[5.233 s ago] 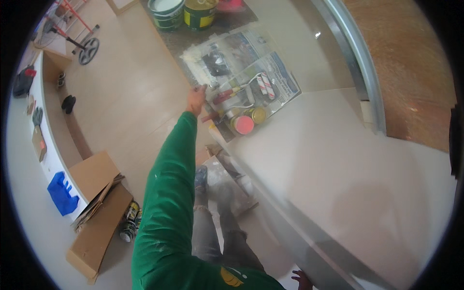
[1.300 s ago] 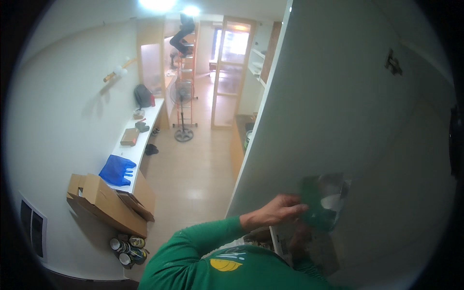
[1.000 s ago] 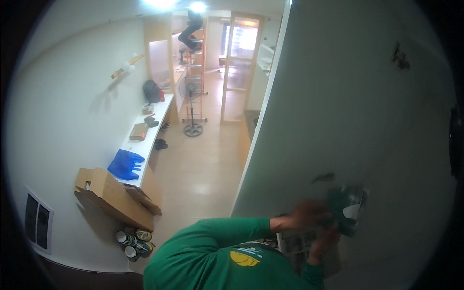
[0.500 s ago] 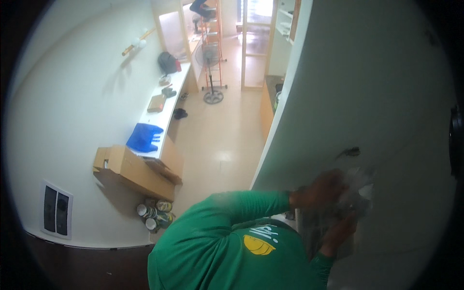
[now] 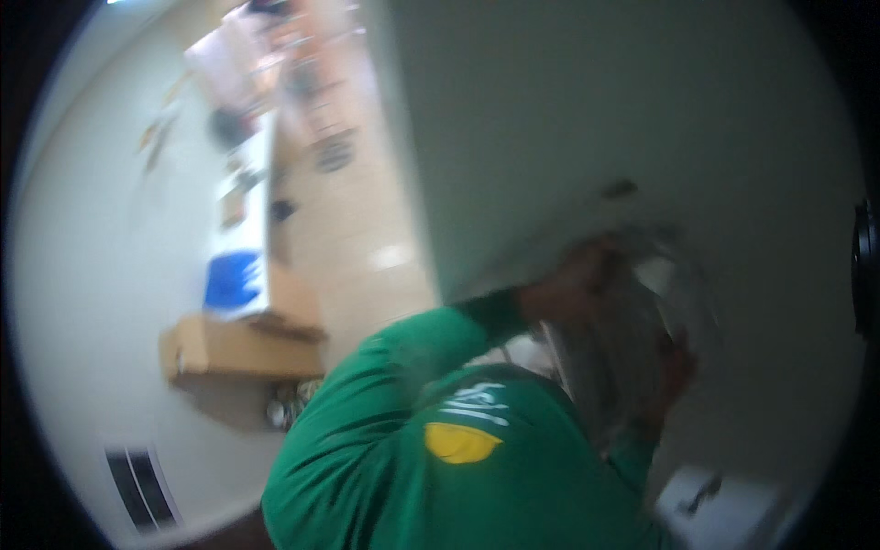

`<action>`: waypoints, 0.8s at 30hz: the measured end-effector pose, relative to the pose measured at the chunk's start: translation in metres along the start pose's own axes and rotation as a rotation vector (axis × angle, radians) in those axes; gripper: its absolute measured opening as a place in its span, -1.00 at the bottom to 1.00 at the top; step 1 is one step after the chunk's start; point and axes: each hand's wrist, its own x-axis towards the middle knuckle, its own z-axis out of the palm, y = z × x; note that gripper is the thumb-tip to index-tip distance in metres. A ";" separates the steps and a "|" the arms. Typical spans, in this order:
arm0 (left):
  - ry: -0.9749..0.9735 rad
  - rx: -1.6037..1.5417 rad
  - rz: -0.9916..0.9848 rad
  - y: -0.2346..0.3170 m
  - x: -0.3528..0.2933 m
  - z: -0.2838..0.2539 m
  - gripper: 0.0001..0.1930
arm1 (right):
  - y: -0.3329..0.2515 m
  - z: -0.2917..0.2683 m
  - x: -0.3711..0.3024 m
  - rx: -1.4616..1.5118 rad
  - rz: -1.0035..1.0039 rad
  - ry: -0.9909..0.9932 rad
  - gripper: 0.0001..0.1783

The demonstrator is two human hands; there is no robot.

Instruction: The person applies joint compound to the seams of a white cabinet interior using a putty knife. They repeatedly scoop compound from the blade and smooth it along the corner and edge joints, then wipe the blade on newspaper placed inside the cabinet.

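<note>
Item 1: packet (image 5: 656,273), prob. plastic; loc. between your hands, in front of the grey wall (image 5: 513,119), off the bench (image 5: 258,209). Lies just R of your L hand (image 5: 582,280) and above your R hand (image 5: 676,367); L looks nearer. Long axis: can't tell (motion blur). Appearance: thin, clear-ish, whitish at ctr., edges smeared. Fingers: L bent by packet's edge, R just below; gripping or not, can't tell for either. Item 2: blue bag (image 5: 234,280), far L, on bench.
</note>
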 end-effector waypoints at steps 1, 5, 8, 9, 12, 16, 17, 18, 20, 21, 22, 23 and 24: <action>-0.040 -0.179 -0.156 -0.002 0.001 -0.004 -0.58 | -0.005 -0.013 0.013 0.123 0.172 -0.149 -0.59; -0.007 -0.531 -0.477 0.010 0.006 -0.006 -0.63 | -0.014 -0.022 0.033 0.352 0.534 -0.161 -0.61; 0.096 -0.948 -0.688 0.035 0.018 0.008 -0.60 | -0.011 -0.020 0.020 0.608 0.609 0.056 -0.49; 0.113 -0.969 -0.729 0.054 0.023 0.019 -0.59 | -0.009 -0.007 0.006 0.719 0.678 0.104 -0.48; 0.178 -0.868 -0.715 0.081 0.033 0.031 -0.57 | -0.010 -0.013 0.012 0.623 0.661 0.147 -0.46; 0.048 0.117 -0.262 0.020 0.034 0.019 -0.57 | -0.020 -0.065 0.067 1.643 1.546 0.379 -0.73; 0.086 0.022 -0.341 0.023 0.041 0.020 -0.57 | -0.022 -0.071 0.071 1.511 1.376 0.413 -0.71; 0.125 -0.071 -0.419 0.026 0.046 0.021 -0.58 | -0.025 -0.077 0.073 1.376 1.208 0.443 -0.66; 0.140 -0.149 -0.352 0.030 0.052 0.024 -0.57 | -0.031 -0.083 0.077 1.332 1.058 0.422 -0.57; 0.148 -0.194 -0.321 0.033 0.053 0.028 -0.57 | -0.033 -0.084 0.079 1.427 1.071 0.376 -0.54; 0.174 -0.115 -0.295 0.038 0.052 0.032 -0.57 | -0.036 -0.084 0.081 1.521 1.083 0.327 -0.52; 0.193 -0.040 -0.268 0.052 0.050 0.040 -0.58 | -0.037 -0.077 0.074 1.351 0.975 0.215 -0.48; 0.204 -0.034 -0.274 0.056 0.052 0.041 -0.58 | -0.038 -0.072 0.068 1.179 0.862 0.133 -0.45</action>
